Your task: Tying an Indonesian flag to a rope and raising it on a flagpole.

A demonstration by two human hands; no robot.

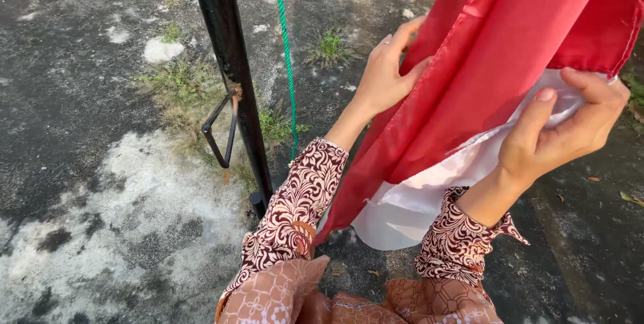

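A red and white cloth flag (496,42) hangs across the upper right, its white half (429,190) bunched below the red. My left hand (389,72) grips the red cloth's left edge, fingers curled around it. My right hand (570,129) pinches the gathered white cloth near the red hem. Both arms wear maroon and white patterned sleeves (295,210). A black metal pole (231,69) stands just left of my left arm, with a green rope (287,56) running down beside it.
A black cleat bracket (218,129) sticks out from the pole's left side. The ground is dark, wet-looking pavement (87,183) with pale patches and tufts of grass (181,82) around the pole base. A brown patterned garment (349,297) fills the bottom edge.
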